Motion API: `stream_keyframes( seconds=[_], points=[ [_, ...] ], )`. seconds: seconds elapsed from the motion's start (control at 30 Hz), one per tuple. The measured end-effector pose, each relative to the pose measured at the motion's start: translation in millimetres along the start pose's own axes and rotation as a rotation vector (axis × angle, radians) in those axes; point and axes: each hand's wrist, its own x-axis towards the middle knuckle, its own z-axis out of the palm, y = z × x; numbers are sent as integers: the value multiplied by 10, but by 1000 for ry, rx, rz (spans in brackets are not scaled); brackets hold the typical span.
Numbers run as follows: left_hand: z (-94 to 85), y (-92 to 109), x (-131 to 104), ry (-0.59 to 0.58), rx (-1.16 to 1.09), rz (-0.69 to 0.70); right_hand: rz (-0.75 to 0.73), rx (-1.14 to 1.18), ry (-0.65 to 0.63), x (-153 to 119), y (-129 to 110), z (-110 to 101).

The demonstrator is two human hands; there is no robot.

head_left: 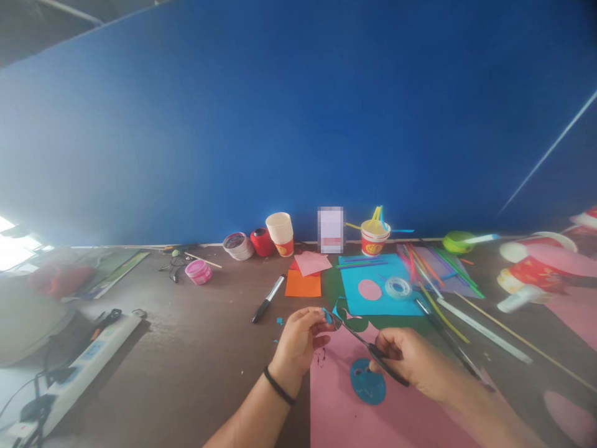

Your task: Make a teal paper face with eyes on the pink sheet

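Note:
My left hand (303, 336) pinches a small piece of blue paper (328, 316) between thumb and fingers. In my right hand (401, 358) is a pair of scissors (380, 356) with dark handles, its blades pointing left to the blue piece. Whether the blades touch the paper I cannot tell. Under the scissors, a blue paper disc (368, 387) with cut-out holes lies on a large pink sheet (338, 410). Just beyond my hands, a blue sheet (354, 274) carries a pink circle (369, 290) and a roll of clear tape (398, 287).
Paper cups (280, 235) stand along the blue wall, and another cup (375, 238) holds straws. A black marker (268, 300) lies left of orange paper (303, 285). Long sticks (485, 330) and straws spread to the right. A power strip (88, 367) sits on the left.

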Motion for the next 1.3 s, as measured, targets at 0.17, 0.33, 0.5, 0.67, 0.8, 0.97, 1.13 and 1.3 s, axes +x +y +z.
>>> stream_keyframes(
  seconds=[0.17,0.33,0.5,0.67,0.8,0.97,1.13,1.3],
  points=[
    [-8,8,12,-1,7,9,-14,-23,8,14,20,3],
    [9,23,-1,1,37,9,-25,-50,5,37,24,12],
    [25,24,-25,-17,58,5,-13,-41,-6,18,18,-11],
    [12,24,-20,-28,56,2,-6,16,56,22,-14,6],
    [45,-4,-68,-69,31,40,-57,303,133,29,-91,80],
    [167,-63,-197,-307,17,133,-51,715,-19,8,-175,185],
    [243,-88,-278,-449,64,191,-56,909,-101,-30,-193,243],
    [252,-71,-299,-508,93,213,-73,904,-120,-61,-201,250]
  ],
)
